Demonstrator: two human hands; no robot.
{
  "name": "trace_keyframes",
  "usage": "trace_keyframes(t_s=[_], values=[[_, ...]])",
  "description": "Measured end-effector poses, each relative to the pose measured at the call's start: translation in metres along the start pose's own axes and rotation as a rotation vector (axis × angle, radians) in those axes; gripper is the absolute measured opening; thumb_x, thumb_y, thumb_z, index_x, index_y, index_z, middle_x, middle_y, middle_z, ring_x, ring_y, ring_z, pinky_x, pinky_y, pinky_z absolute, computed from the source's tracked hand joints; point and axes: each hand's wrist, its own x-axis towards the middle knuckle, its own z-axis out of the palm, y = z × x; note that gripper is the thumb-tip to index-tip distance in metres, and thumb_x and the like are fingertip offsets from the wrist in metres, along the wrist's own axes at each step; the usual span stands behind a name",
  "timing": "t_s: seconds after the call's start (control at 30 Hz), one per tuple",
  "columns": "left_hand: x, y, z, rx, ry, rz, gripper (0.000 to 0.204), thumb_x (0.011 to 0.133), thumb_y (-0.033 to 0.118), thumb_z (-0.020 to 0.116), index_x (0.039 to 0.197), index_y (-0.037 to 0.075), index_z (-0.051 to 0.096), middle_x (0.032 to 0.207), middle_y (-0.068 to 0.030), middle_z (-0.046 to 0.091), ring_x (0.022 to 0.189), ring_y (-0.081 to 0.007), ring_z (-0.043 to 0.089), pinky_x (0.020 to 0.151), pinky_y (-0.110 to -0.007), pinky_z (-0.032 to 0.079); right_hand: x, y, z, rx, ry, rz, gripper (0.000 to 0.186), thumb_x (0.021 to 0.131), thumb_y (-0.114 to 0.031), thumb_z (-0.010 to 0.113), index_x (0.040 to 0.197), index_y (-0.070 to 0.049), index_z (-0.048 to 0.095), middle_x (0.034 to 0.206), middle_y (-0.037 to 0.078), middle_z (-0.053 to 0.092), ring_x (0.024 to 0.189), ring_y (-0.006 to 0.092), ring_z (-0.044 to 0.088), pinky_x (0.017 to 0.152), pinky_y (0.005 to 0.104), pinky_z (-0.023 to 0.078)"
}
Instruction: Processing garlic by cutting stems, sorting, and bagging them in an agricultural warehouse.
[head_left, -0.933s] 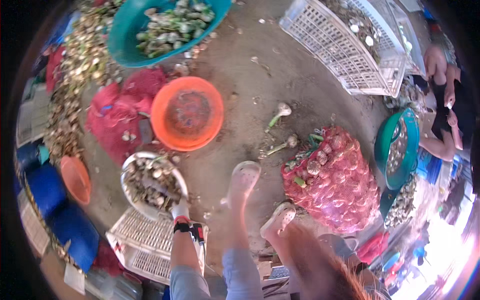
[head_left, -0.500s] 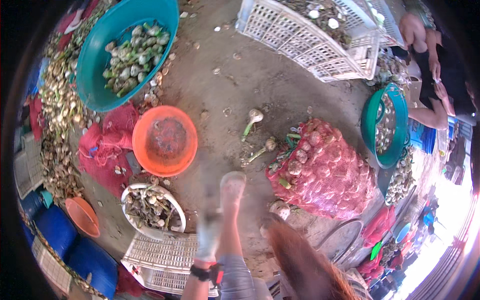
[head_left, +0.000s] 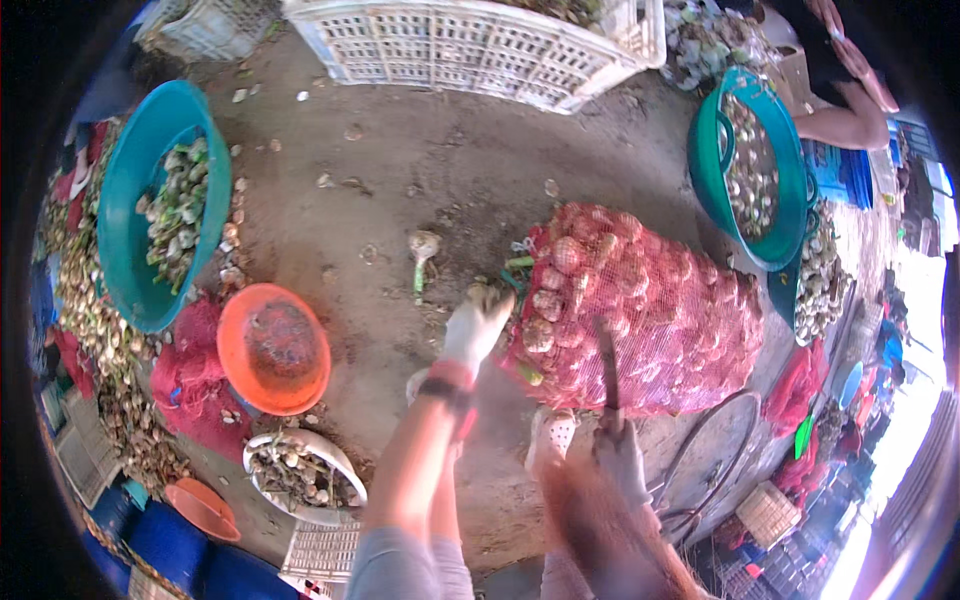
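Note:
A big red net sack (head_left: 650,310) full of onions lies on the dirt ground in front of me. My left hand (head_left: 478,322), in a white glove, reaches out and touches the sack's near left end, where green stalks stick out. My right hand (head_left: 618,448), also gloved, is closed around a knife (head_left: 607,368) whose dark blade points up over the sack. A loose onion with a green stem (head_left: 422,250) lies on the ground left of the sack.
An orange basin (head_left: 275,348) and a white bowl of trimmings (head_left: 300,470) sit to my left. A teal tub of bulbs (head_left: 150,200) is farther left, a white crate (head_left: 470,45) ahead. Another person's arm (head_left: 850,110) reaches by a second teal tub (head_left: 755,170).
My view has turned right toward the sack. My left hand rose from the white bowl and reached forward to the sack's end. The right hand with the knife has come into view.

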Motion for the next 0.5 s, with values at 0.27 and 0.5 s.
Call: trace_keyframes(t_s=[0.27, 0.5], values=[[0.029, -0.025, 0.073, -0.697, 0.262, -0.448, 0.051, 0.085, 0.046, 0.055, 0.105, -0.001, 0.063, 0.093, -0.0205, 0.066, 0.082, -0.0333, 0.060, 0.073, -0.041, 0.044, 0.011, -0.054, 0.000, -0.223, -0.071, -0.384, 0.059, 0.090, -0.022, 0.047, 0.143, -0.011, 0.024, 0.106, 0.021, 0.062, 0.075, 0.0376, 0.064, 0.062, 0.0477, 0.052], [-0.001, -0.019, 0.056, -0.461, 0.340, -0.236, 0.033, 0.087, 0.024, 0.052, 0.110, 0.004, 0.063, 0.093, -0.0204, 0.066, 0.080, -0.0367, 0.062, 0.075, -0.041, 0.047, 0.071, -0.128, 0.055, -0.538, -0.263, -0.254, 0.063, 0.085, -0.024, 0.051, 0.143, -0.013, 0.027, 0.114, 0.023, 0.057, 0.089, 0.0348, 0.064, 0.070, 0.0471, 0.052]])
